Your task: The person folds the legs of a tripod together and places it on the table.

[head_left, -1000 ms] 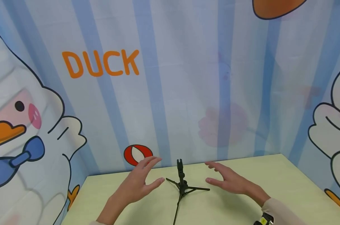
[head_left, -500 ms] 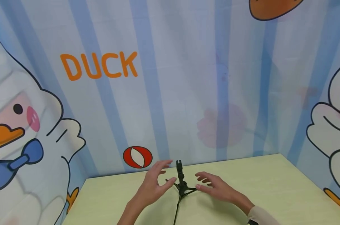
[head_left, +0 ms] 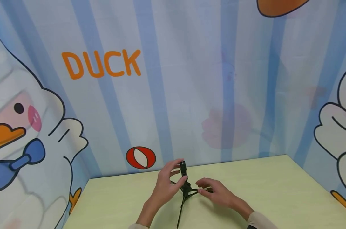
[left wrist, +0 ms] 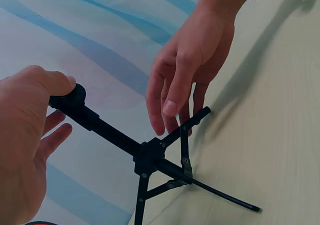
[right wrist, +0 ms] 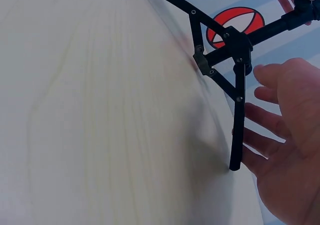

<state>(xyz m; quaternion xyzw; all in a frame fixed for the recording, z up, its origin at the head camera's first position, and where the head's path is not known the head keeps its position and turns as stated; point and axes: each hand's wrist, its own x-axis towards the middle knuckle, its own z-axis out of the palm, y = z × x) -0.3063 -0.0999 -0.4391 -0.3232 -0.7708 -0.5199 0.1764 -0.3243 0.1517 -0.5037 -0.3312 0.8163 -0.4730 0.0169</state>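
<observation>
A small black tripod (head_left: 186, 189) with spread legs stands on the pale table, its post topped by a forked clamp. My left hand (head_left: 165, 185) is at the upper post. In the left wrist view its thumb presses the round knob (left wrist: 75, 94) while other fingers reach behind the post. My right hand (head_left: 218, 193) is beside the right-hand leg, fingers relaxed and slightly bent. The right wrist view has those fingers (right wrist: 265, 135) right at the leg (right wrist: 237, 130), the thumb just short of the hub (right wrist: 239, 46).
The pale wood-grain table (head_left: 264, 184) reaches back to a blue-striped curtain (head_left: 190, 95) printed with ducks, a red-and-white ball (head_left: 140, 157) and orange lettering (head_left: 101, 63). The curtain also closes off the left and right sides.
My left hand has moved right to the tripod's post and taken hold at its top. My right hand has come in leftward to the right-hand leg. The tripod has hardly moved.
</observation>
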